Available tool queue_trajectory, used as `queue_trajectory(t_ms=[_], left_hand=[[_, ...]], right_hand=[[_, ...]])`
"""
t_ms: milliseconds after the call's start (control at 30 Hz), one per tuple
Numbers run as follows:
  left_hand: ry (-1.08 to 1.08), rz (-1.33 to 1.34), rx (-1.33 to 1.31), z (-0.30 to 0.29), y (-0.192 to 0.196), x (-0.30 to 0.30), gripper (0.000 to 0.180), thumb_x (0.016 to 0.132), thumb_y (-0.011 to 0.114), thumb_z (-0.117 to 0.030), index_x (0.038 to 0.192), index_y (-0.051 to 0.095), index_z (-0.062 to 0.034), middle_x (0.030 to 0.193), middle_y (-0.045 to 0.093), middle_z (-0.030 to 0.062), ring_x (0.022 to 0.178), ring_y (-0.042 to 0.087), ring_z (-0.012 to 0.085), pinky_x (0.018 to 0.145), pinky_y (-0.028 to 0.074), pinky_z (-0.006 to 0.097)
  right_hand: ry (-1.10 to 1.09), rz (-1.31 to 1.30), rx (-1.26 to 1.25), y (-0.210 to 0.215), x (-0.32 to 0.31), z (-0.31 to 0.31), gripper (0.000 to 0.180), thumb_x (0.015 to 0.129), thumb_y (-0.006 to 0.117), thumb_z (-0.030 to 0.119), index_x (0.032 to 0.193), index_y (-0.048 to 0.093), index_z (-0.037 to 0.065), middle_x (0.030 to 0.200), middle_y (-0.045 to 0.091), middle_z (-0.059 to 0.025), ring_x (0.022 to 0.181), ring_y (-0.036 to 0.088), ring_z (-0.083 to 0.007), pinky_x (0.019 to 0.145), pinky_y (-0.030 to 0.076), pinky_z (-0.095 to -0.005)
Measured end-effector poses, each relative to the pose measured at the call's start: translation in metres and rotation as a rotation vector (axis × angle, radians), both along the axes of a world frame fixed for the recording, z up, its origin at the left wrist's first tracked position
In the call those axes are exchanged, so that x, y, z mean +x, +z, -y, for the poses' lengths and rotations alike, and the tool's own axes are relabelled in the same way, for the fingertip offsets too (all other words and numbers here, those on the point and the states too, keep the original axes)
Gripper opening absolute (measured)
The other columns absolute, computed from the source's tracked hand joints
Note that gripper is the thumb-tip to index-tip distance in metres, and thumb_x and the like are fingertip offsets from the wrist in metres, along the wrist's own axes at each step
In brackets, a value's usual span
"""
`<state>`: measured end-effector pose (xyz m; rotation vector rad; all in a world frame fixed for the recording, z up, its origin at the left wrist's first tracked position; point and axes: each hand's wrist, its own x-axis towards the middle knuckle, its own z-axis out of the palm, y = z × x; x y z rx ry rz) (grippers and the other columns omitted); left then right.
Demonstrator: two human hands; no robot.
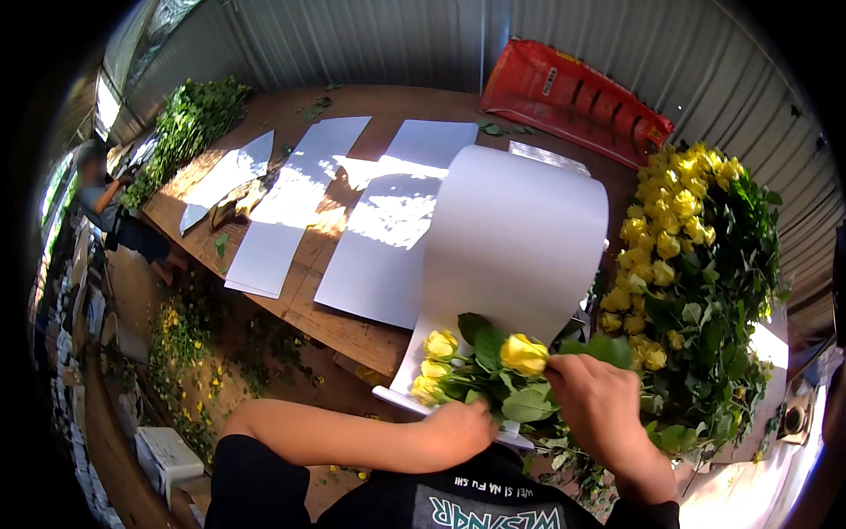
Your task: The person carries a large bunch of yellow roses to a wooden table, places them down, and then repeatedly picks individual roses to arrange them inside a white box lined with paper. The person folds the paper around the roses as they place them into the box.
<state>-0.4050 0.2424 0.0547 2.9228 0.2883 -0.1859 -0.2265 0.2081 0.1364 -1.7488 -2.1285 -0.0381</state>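
Note:
A few yellow roses [432, 368] with green leaves lie at the near end of a large curled white sheet [515, 229]. My left hand [463, 432] is closed at the near side of this bunch, its fingers curled in over the leaves and stems and partly hidden. My right hand [601, 397] pinches a single yellow rose [524, 354] just beside its bloom, at the right of the others. Leaves cover the stems below that bloom. The white sheet rises behind the roses and bends back over itself.
A big heap of yellow roses [665, 229] is on the right. Flat white sheets [374, 234] lie on the wooden table [291, 309]. A red plastic package [573, 97] rests by the metal wall. Cut greenery [198, 115] is piled far left, near another person [110, 198]. Petals litter the floor.

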Motion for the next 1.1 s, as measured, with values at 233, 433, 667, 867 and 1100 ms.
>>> queue_trajectory(t_ms=[233, 433, 667, 867, 1100], left_hand=[[0.013, 0.167, -0.082, 0.007, -0.032, 0.008, 0.01, 0.065, 0.053, -0.01, 0.069, 0.058, -0.0025, 0.07, 0.056, 0.0069, 0.073, 0.05, 0.0209, 0.053, 0.047, 0.028], [0.209, 0.194, -0.379, -0.018, -0.044, -0.006, 0.05, 0.077, 0.048, -0.045, 0.07, 0.061, 0.0021, 0.07, 0.056, 0.0112, 0.078, 0.05, 0.0248, 0.061, 0.045, 0.032], [0.202, -0.17, -0.51, -0.036, -0.039, -0.003, 0.076, 0.076, 0.027, -0.067, 0.067, 0.065, -0.0019, 0.065, 0.06, 0.0105, 0.079, 0.051, 0.0248, 0.07, 0.038, 0.031], [0.249, -0.056, -0.36, -0.022, -0.039, -0.004, 0.073, 0.079, 0.026, -0.063, 0.056, 0.063, -0.0041, 0.057, 0.058, 0.0074, 0.068, 0.051, 0.024, 0.064, 0.04, 0.029], [0.309, -0.243, -0.534, -0.028, -0.033, 0.002, 0.07, 0.077, 0.03, -0.064, 0.055, 0.063, -0.0061, 0.054, 0.057, 0.0071, 0.069, 0.053, 0.0243, 0.058, 0.042, 0.029]], right_hand=[[0.093, 0.202, -0.183, -0.139, -0.04, -0.096, 0.011, 0.075, 0.052, 0.013, 0.068, 0.048, 0.005, 0.063, 0.056, -0.0116, 0.05, 0.056, -0.0272, 0.045, 0.045, -0.0358], [0.065, 0.097, -0.379, -0.165, -0.041, -0.082, 0.017, 0.075, 0.054, 0.015, 0.081, 0.05, 0.001, 0.076, 0.057, -0.0174, 0.061, 0.057, -0.0337, 0.054, 0.047, -0.0409], [0.067, -0.022, -0.576, -0.148, -0.044, -0.079, 0.051, 0.068, 0.064, 0.023, 0.106, 0.042, -0.003, 0.094, 0.051, -0.0231, 0.075, 0.055, -0.0383, 0.061, 0.047, -0.0425], [0.041, -0.059, -0.585, -0.152, -0.039, -0.076, 0.052, 0.068, 0.065, 0.02, 0.108, 0.041, -0.002, 0.096, 0.051, -0.0209, 0.077, 0.054, -0.0378, 0.062, 0.047, -0.0416], [0.049, 0.083, -0.167, -0.114, -0.056, -0.067, 0.037, 0.071, 0.062, 0.014, 0.102, 0.049, 0.0, 0.096, 0.053, -0.0124, 0.074, 0.057, -0.0279, 0.058, 0.048, -0.0332]])
